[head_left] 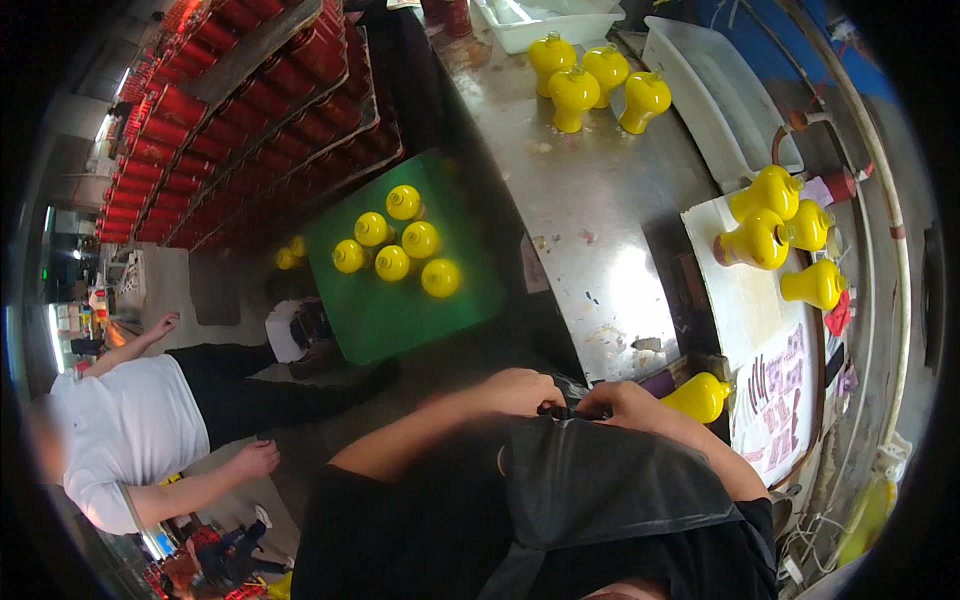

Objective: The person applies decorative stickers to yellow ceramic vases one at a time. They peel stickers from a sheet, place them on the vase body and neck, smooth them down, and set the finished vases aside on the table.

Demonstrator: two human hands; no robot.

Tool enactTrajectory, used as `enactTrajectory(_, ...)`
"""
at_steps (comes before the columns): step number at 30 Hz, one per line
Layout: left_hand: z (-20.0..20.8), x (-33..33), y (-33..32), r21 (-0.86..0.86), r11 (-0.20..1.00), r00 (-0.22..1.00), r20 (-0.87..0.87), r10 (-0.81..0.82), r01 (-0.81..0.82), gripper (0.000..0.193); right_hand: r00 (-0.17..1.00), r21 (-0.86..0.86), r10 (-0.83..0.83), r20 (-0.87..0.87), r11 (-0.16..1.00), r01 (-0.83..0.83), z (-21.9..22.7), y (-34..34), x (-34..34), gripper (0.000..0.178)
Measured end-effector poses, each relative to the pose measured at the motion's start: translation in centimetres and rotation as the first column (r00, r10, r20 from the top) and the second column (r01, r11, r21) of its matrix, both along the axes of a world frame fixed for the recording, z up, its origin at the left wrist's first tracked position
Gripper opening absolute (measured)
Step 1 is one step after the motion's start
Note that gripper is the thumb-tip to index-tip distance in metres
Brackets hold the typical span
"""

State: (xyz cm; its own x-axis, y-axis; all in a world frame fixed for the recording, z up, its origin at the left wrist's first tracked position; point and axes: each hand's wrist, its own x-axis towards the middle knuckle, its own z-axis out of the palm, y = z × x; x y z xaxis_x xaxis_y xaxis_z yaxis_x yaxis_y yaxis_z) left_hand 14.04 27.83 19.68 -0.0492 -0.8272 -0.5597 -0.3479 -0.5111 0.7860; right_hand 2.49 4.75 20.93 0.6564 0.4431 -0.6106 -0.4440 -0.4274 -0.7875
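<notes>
My left hand and my right hand are close together in front of my body, fingers closed at the edge of a black apron. Dark material bunches between them; its exact form is partly hidden by the fingers. Just beyond my right forearm lies a glossy yellow bottle, narrow neck pointing right. Several yellow bottles are on a pale board at the right. More yellow bottles stand upright on the metal table, away from both hands.
A green-topped stand holds several yellow bottles. White plastic tubs stand at the far side. Racks of red containers fill the upper left. A person in a white shirt is at the left. Pipes run along the right.
</notes>
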Motion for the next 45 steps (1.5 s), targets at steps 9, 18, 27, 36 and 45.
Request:
enactTrajectory(9,0.3,-1.3,0.6,-0.11,0.98,0.982,0.067,0.176,-0.168,0.025,0.99,-0.043,0.081,0.118,0.996,-0.077,-0.2,0.1,-0.2,0.034)
enactTrajectory(18,2.4,-1.4,-2.1,0.055,0.997,0.998,0.031,0.058,-0.059,0.032,0.974,-0.021,-0.038,0.221,0.999,0.044,0.3,-0.4,-3.0,0.032)
enactTrajectory(27,0.3,-2.6,-2.5,-0.181,0.983,0.996,0.088,0.001,0.015,0.037,0.965,-0.124,0.042,0.259,0.992,-0.01,-0.2,-0.9,-5.0,0.037)
enactTrajectory(36,0.6,-3.5,-1.4,-0.036,0.974,0.96,-0.178,0.214,-0.224,0.045,0.97,-0.077,-0.034,0.242,0.996,0.054,0.4,0.1,-5.3,0.039)
enactTrajectory(45,-0.1,-2.2,-1.2,0.078,0.979,0.956,-0.215,0.201,-0.188,0.036,0.958,-0.097,-0.055,0.283,0.992,0.086,0.0,1.1,-4.7,0.042)
